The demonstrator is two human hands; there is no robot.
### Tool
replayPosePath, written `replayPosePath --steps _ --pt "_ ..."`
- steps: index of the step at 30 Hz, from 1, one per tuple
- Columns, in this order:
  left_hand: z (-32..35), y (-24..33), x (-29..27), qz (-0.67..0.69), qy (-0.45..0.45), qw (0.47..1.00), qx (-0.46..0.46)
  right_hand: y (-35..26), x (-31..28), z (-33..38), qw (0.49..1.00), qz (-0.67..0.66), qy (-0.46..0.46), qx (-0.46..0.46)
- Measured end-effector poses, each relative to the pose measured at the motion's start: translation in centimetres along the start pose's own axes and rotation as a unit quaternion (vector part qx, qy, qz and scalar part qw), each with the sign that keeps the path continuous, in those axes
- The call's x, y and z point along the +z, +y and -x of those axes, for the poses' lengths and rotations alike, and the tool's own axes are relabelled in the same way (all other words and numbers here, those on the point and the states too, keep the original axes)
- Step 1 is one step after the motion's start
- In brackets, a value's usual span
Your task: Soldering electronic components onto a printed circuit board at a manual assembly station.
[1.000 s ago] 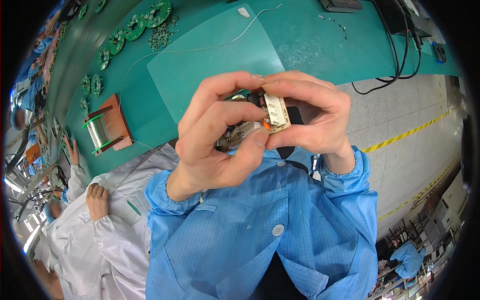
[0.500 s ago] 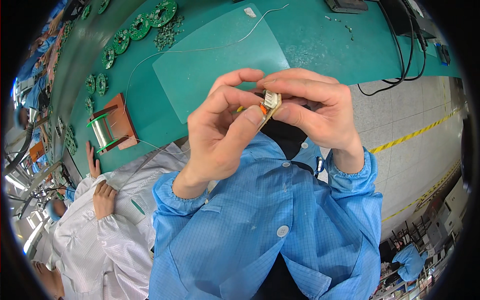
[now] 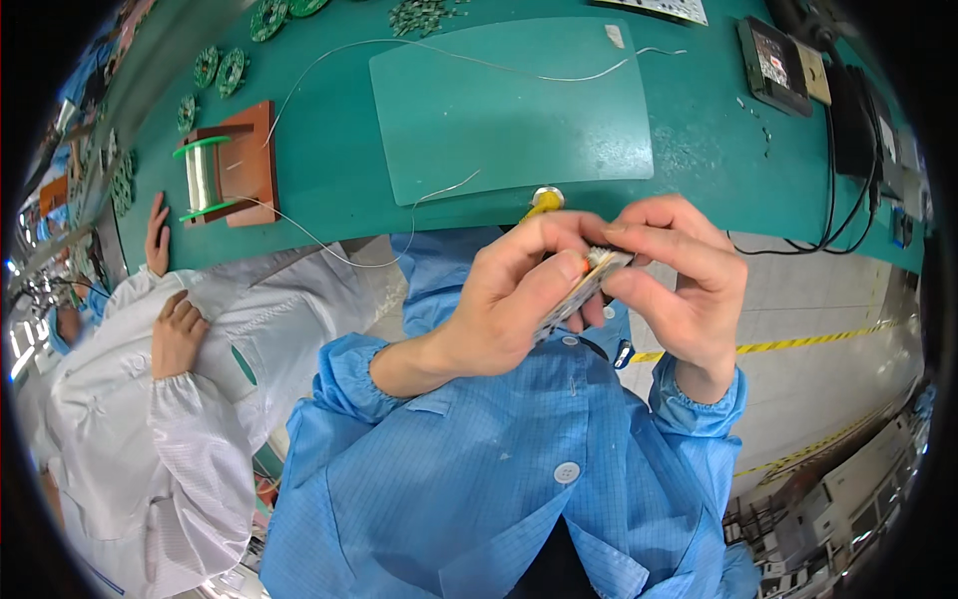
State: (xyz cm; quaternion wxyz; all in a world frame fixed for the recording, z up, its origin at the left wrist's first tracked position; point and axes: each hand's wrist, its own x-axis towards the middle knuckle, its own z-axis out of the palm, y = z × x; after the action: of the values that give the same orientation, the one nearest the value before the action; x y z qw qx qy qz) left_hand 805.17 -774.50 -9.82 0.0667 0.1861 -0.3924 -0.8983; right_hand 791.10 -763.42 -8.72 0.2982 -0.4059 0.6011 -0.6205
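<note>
Both my hands are raised in front of my chest, just off the table's near edge. A small circuit board (image 3: 571,302), seen nearly edge-on and tilted, is pinched between the thumb and fingers of my left hand (image 3: 519,290). My right hand (image 3: 684,275) closes its thumb and fingertips on the board's upper end, by a pale connector (image 3: 606,262). A bit of orange shows beside my left thumb. Beyond my left fingers a yellow piece with a round silvery end (image 3: 545,200) sticks out; how it joins the board is hidden.
A translucent mat (image 3: 509,120) lies on the green table (image 3: 319,190). A spool of solder wire (image 3: 205,178) sits on a brown stand (image 3: 261,165), its wire trailing loose. Round green boards (image 3: 232,72) stand farther left. A co-worker's hand (image 3: 180,334) rests at left; black cables (image 3: 838,170) hang at right.
My view has shifted, so the table sits higher in it. My hands have turned the board, which now shows more of its face below. The yellow piece's silvery end has come into view.
</note>
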Motion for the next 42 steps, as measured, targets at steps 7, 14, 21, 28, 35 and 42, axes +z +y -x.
replayPosePath --steps 7,14,21,28,35,42 --pt "5.3 1.5 -3.8 -0.033 0.055 0.993 0.097 1.8 1.5 -2.4 0.979 0.2 -0.006 -0.041" --pt "6.9 2.5 -5.7 -0.029 0.162 0.974 0.156 4.1 5.9 -7.4 0.907 0.365 -0.175 -0.117" --pt "5.9 2.7 -5.7 -0.045 0.158 0.974 0.156 2.4 -0.9 -8.7 0.948 0.272 -0.152 -0.066" --pt "3.0 2.6 -5.5 -0.074 0.109 0.982 0.138 3.8 -1.1 -7.8 0.926 0.359 -0.032 -0.114" --pt "-0.7 0.7 -2.8 0.101 0.042 0.991 -0.074 3.8 -14.9 -5.0 0.853 -0.245 0.449 0.102" --pt "-2.4 0.1 -2.1 0.188 0.066 0.971 -0.134 6.0 -22.9 -7.8 0.882 -0.329 0.329 0.068"
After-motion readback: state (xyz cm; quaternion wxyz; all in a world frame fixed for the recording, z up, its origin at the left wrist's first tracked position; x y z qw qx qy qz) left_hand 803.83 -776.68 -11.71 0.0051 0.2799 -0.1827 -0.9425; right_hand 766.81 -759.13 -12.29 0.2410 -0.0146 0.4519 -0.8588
